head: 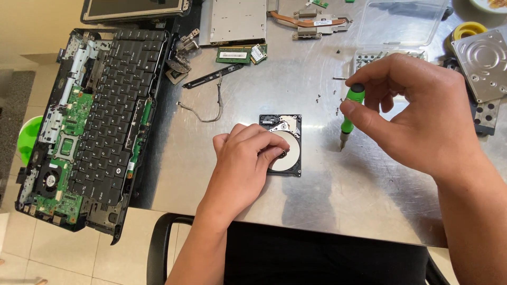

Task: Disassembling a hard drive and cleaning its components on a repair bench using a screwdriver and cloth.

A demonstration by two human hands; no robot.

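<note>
**Opened hard drive under two hands on a steel bench**

A person's left hand (248,153) rests curled on an opened hard drive (282,143), fingertips pressed to its mirror-bright round platter; the hand covers the drive's left part. The small black rectangular drive lies flat near the middle of the brushed, scuffed steel bench (317,195). Just to its right, the right hand (417,113) pinches a green screwdriver (348,113) with a black cap between thumb and fingers, holding it upright, tip down at the metal surface; whether the tip touches cannot be made out.

Tiny dark screws (325,95) are scattered behind the tool. A stripped laptop base (90,137) hangs over the bench's left edge, its black keyboard lying across green circuit boards and a small fan. Behind it, a screen panel (134,9) is cut off by the frame. Two green memory modules (242,54), one bearing a white rectangular label, lie beside a flat silver metal case (237,21). A copper heat pipe (309,22) carries a white sticker. A clear plastic box (398,24) stands open at the back, and a silver drive cover (483,63) with stamped rings lies at the right edge.
</note>
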